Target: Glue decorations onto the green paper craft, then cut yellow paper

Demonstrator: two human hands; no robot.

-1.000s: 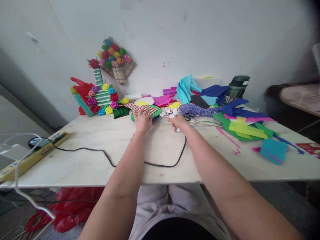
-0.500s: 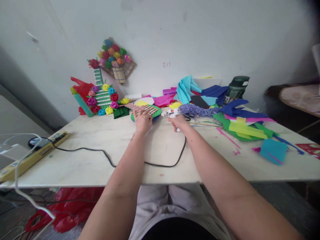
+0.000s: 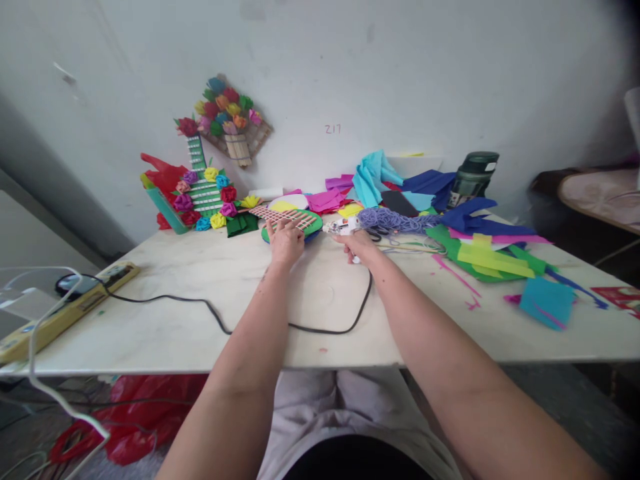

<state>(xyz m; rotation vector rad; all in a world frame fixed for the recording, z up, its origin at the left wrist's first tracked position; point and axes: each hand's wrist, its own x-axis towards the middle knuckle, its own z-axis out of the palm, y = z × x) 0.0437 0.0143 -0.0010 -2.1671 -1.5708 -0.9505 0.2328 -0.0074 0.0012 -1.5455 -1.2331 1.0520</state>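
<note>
My left hand (image 3: 285, 243) rests palm down on the near edge of a green round piece (image 3: 311, 227) that carries a lattice of thin pink and white sticks (image 3: 283, 215); its fingers press on the lattice. My right hand (image 3: 361, 245) is closed round the handle of a white glue gun (image 3: 342, 227), whose nozzle points left toward the green piece. The gun's black cord (image 3: 331, 327) loops back across the white table (image 3: 210, 333) toward the left.
Paper-flower crafts (image 3: 206, 197) lean on the wall at the back left, another (image 3: 231, 120) hangs above. Coloured paper sheets (image 3: 487, 257), purple yarn (image 3: 395, 220) and a dark green flask (image 3: 470, 177) crowd the right. A yellow power strip (image 3: 60, 313) lies at the left edge.
</note>
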